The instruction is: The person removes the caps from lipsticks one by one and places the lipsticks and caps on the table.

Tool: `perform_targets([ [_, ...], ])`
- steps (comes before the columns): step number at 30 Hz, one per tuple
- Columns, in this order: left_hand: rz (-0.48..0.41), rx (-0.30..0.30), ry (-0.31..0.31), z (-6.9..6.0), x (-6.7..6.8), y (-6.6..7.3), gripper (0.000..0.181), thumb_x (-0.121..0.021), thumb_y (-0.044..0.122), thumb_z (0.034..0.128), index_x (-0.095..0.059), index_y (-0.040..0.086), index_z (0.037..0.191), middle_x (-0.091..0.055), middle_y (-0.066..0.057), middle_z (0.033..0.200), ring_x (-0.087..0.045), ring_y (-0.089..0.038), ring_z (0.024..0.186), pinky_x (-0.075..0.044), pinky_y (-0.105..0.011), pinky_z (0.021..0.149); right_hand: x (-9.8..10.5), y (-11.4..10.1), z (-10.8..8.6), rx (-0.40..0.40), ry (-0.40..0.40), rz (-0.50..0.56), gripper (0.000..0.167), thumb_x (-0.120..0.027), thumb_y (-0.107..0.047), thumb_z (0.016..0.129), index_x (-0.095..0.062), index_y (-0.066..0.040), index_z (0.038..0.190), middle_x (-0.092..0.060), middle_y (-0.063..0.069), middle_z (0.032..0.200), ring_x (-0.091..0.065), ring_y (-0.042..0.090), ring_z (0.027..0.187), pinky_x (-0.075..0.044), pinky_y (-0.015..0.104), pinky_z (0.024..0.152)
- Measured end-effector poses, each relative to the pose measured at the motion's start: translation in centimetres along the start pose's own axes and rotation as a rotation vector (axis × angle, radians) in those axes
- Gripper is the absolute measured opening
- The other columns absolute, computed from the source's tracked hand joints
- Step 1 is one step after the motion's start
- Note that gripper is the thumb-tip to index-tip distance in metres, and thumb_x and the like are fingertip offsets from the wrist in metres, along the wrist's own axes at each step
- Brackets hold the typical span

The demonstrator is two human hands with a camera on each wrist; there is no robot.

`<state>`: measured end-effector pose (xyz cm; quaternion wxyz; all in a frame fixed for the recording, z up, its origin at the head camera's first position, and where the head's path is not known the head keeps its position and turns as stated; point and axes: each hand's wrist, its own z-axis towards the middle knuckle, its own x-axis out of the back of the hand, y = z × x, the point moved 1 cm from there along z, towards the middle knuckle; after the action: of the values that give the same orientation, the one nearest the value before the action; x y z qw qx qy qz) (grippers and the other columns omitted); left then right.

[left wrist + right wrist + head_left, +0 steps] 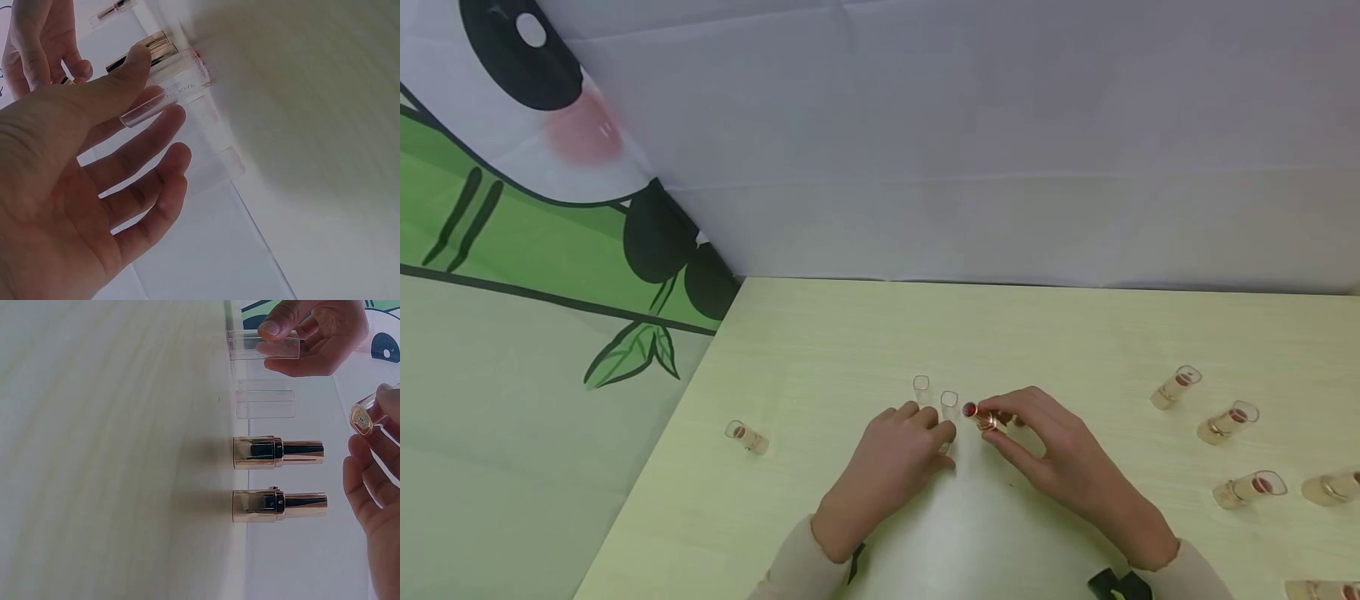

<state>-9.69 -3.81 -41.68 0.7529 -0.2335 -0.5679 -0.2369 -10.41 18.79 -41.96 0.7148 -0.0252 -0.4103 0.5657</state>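
My left hand (901,454) pinches a clear lipstick cap (172,87) between thumb and forefinger. Its other fingers are loosely bent, and the cap's lower end is at the tabletop. To the right of it, my right hand (1067,458) holds an uncapped rose-gold lipstick (986,418) between thumb and fingers, raised and tilted with its red tip toward the left. The lipstick's round base (361,420) faces the right wrist camera. Two more clear caps, a far one (921,388) and a nearer one (950,402), stand just behind my left hand.
A lone lipstick (747,437) stands on the left of the pale wooden table (820,333). Several others are spread on the right, among them one lipstick (1176,387) at the back. A white sheet (1000,167) hangs behind the table's rear edge.
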Motion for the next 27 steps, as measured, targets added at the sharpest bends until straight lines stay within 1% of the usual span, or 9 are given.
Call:
perform_targets([
  [4,0.006,0.002,0.015,0.0,-0.1,0.0,0.031,-0.089,0.047,0.0785,-0.072,0.025,0.092,-0.065,0.010,0.080,-0.052,-0.009,0.067,-0.033,-0.018,0.056,0.0,0.0,0.0,0.003,-0.001,-0.006,0.025,-0.071,-0.025,0.101,-0.071,-0.013,0.123,-0.073,-0.007,0.113,-0.062,0.007,0.093,-0.052,0.017,0.082],
  [7,0.011,0.010,0.010,0.0,-0.1,-0.1,0.033,-0.088,0.049,0.0780,-0.072,0.024,0.092,-0.066,0.010,0.081,-0.053,-0.010,0.067,-0.033,-0.018,0.056,0.0,0.0,-0.1,-0.003,-0.008,-0.007,0.031,-0.080,-0.014,0.093,-0.070,-0.012,0.122,-0.073,-0.007,0.111,-0.062,0.006,0.093,-0.052,0.018,0.082],
  [11,0.003,0.025,-0.014,0.0,-0.1,-0.1,0.039,-0.088,0.054,0.0764,-0.072,0.024,0.097,-0.068,0.010,0.084,-0.056,-0.010,0.069,-0.039,-0.020,0.058,0.2,-0.1,-0.3,-0.032,-0.010,-0.013,0.049,-0.086,0.002,0.078,-0.070,-0.012,0.123,-0.073,-0.008,0.108,-0.063,0.005,0.094,-0.052,0.016,0.083],
  [13,0.000,0.035,-0.029,0.0,0.1,-0.2,0.043,-0.088,0.056,0.0756,-0.073,0.024,0.101,-0.069,0.011,0.086,-0.058,-0.010,0.071,-0.043,-0.021,0.060,0.3,-0.1,-0.4,-0.039,-0.007,-0.017,0.047,-0.086,-0.001,0.081,-0.070,-0.012,0.124,-0.072,-0.008,0.109,-0.063,0.004,0.096,-0.052,0.016,0.084],
  [17,-0.012,0.069,-0.054,-0.1,1.0,-0.5,0.049,-0.087,0.057,0.0760,-0.074,0.024,0.110,-0.071,0.010,0.091,-0.061,-0.011,0.075,-0.048,-0.023,0.064,0.5,-0.1,-0.5,-0.037,-0.003,-0.016,0.028,-0.074,-0.025,0.099,-0.070,-0.011,0.124,-0.073,-0.006,0.111,-0.064,0.005,0.095,-0.052,0.016,0.085],
  [20,-0.036,0.100,-0.054,-0.3,2.0,-0.9,0.049,-0.086,0.056,0.0772,-0.074,0.023,0.112,-0.073,0.009,0.095,-0.062,-0.013,0.079,-0.050,-0.025,0.068,0.5,-0.1,-0.7,-0.062,-0.019,-0.017,0.036,-0.060,-0.041,0.105,-0.069,-0.011,0.122,-0.073,-0.005,0.111,-0.064,0.008,0.093,-0.052,0.015,0.086],
  [23,-0.048,0.133,-0.038,-0.6,3.0,-1.4,0.047,-0.086,0.054,0.0783,-0.075,0.023,0.112,-0.074,0.008,0.099,-0.064,-0.014,0.082,-0.052,-0.026,0.069,0.6,-0.1,-0.8,-0.094,-0.045,-0.010,0.040,-0.056,-0.045,0.105,-0.069,-0.011,0.122,-0.074,-0.004,0.113,-0.065,0.010,0.093,-0.050,0.013,0.092],
  [25,-0.044,0.157,-0.033,-0.8,3.5,-1.7,0.046,-0.086,0.052,0.0791,-0.075,0.023,0.112,-0.074,0.007,0.101,-0.066,-0.015,0.085,-0.053,-0.027,0.070,0.6,-0.1,-0.9,-0.091,-0.051,-0.013,0.033,-0.066,-0.037,0.103,-0.068,-0.011,0.123,-0.075,-0.004,0.114,-0.066,0.011,0.092,-0.048,0.011,0.097],
  [27,-0.031,0.178,-0.020,-1.1,3.9,-2.1,0.043,-0.086,0.050,0.0797,-0.075,0.023,0.112,-0.074,0.007,0.103,-0.067,-0.015,0.089,-0.055,-0.028,0.072,0.6,-0.2,-0.9,-0.080,-0.057,-0.014,0.031,-0.068,-0.034,0.102,-0.068,-0.012,0.124,-0.076,-0.003,0.115,-0.067,0.010,0.094,-0.048,0.011,0.098],
])
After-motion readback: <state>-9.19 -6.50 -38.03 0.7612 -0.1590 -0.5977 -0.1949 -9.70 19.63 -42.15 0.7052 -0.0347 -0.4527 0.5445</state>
